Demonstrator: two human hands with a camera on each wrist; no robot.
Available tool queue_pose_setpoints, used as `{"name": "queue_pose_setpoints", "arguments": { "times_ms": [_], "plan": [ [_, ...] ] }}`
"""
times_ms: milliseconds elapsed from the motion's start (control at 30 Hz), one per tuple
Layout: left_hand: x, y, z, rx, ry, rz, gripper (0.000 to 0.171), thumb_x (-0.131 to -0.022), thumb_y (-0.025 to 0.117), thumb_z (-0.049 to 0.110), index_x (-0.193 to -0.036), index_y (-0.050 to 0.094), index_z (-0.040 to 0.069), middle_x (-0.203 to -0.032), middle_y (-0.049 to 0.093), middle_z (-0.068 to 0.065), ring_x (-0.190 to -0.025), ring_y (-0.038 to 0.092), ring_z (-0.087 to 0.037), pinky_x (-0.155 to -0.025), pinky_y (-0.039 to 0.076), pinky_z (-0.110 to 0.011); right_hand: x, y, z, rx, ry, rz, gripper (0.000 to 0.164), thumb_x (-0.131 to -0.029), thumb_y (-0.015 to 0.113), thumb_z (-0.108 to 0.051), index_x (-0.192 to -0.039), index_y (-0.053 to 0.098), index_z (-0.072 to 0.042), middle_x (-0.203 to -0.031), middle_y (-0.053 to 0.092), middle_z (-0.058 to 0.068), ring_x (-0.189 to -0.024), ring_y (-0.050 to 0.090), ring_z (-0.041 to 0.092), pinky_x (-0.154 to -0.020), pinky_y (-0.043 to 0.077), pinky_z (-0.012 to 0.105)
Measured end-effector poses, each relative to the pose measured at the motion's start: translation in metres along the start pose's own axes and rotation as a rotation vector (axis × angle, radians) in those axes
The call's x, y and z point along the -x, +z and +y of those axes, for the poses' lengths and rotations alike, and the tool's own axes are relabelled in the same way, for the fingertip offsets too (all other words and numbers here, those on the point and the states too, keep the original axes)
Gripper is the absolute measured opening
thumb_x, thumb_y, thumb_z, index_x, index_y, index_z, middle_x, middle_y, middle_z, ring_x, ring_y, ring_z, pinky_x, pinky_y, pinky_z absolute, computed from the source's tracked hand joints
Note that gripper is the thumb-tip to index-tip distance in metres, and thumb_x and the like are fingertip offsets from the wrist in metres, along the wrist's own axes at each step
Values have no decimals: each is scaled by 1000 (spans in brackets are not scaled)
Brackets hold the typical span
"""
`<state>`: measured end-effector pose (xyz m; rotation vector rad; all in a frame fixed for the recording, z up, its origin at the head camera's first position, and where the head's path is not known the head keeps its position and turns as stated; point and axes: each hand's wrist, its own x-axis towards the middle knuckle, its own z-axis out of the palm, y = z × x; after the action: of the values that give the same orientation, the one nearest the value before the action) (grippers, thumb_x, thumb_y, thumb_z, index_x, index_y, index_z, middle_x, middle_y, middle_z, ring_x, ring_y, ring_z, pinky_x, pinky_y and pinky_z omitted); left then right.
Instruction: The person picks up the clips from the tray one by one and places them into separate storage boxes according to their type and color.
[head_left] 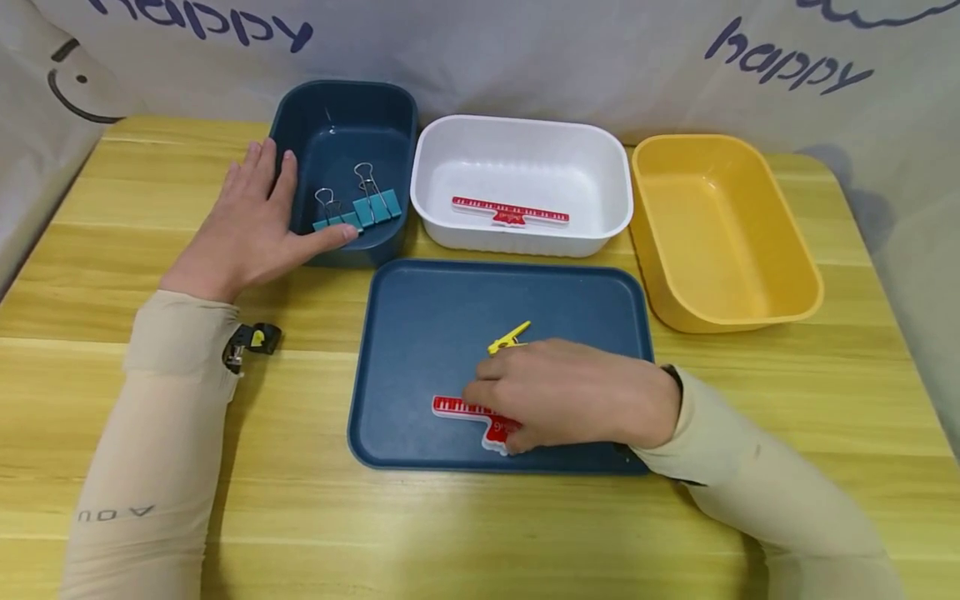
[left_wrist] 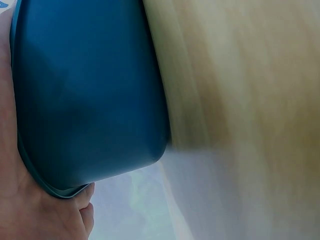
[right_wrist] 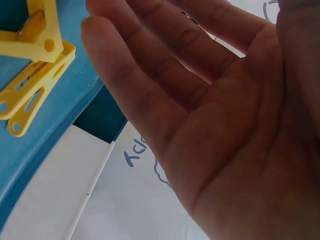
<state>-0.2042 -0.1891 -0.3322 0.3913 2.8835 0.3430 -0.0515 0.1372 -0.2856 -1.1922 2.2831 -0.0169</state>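
Observation:
My left hand (head_left: 255, 225) rests on the left rim of a dark blue bin (head_left: 341, 104), its fingers fairly straight and its thumb reaching across the near rim. Inside that bin lie two teal binder clips (head_left: 377, 207). On a blue tray (head_left: 420, 308), my right hand (head_left: 570, 392) touches a red clip with a piano-key pattern (head_left: 453, 406), partly covering it; whether it pinches the clip is unclear. Just beyond those fingers lies a yellow clip (head_left: 508, 337). In the right wrist view the palm (right_wrist: 225, 135) and outstretched fingers show beside the yellow clip (right_wrist: 42, 75), while the red one is out of sight.
A white bin (head_left: 525, 150) holds another red piano-key clip (head_left: 510, 211). Right of it stands a yellow bin (head_left: 720, 242). The bins are along the back of the wooden table (head_left: 300, 517), with a white printed cloth (head_left: 525, 58) behind them.

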Motion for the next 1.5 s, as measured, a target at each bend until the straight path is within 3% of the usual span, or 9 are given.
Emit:
{"name": "queue_pose_setpoints", "arguments": {
  "times_ms": [133, 333, 767, 1200, 1400, 1500],
  "plan": [
    [1, -1, 1, 4, -3, -2, 124, -87, 37, 89, -164, -7, 2, -171, -24, -16, -162, -20, -39, -134, -9, -57, 0, 1, -1, 21, 0, -12, 54, -86, 84, -41, -131, 66, -18, -113, 70, -5, -100, 59, 11, -83, 58, 28],
    [1, -1, 1, 7, -4, 1, 124, -87, 37, 89, -164, -6, 2, -172, -23, -16, -162, -20, -39, -134, -9, -57, 0, 3, -3, 38, -12, -22, 47, -85, 86, -39, -123, 68, -19, -100, 65, -8, -92, 56, 9, -75, 54, 25],
    [2, -1, -1, 9, -4, 6, 124, -87, 37, 90, -164, -5, 2, -172, -22, -16, -162, -19, -39, -134, -9, -57, -3, 2, -3, 35, 18, -64, 61, -84, 86, -41, -135, 65, -16, -111, 67, -4, -96, 56, 10, -79, 56, 26],
    [2, -3, -1, -2, -1, -1, 125, -87, 37, 90, -164, -7, 2, -171, -23, -17, -162, -19, -39, -134, -10, -56, -7, 3, 2, 11, -12, -42, 55, -87, 84, -40, -132, 67, -14, -110, 65, -1, -96, 57, 12, -82, 55, 27],
    [2, -2, -1, 1, -1, 0, 124, -87, 36, 90, -164, -7, 2, -171, -23, -16, -162, -19, -39, -134, -9, -57, -8, 3, 5, -1, -29, -16, 49, -90, 81, -39, -131, 68, -16, -108, 64, -2, -93, 55, 11, -76, 54, 24],
    [1, -1, -1, 6, 2, -5, 124, -87, 36, 90, -164, -6, 2, -171, -24, -15, -162, -19, -39, -134, -9, -57, -8, 4, 7, -12, -30, -18, 53, -88, 83, -41, -132, 68, -15, -110, 64, -2, -94, 55, 11, -77, 54, 24]
  ]
}}
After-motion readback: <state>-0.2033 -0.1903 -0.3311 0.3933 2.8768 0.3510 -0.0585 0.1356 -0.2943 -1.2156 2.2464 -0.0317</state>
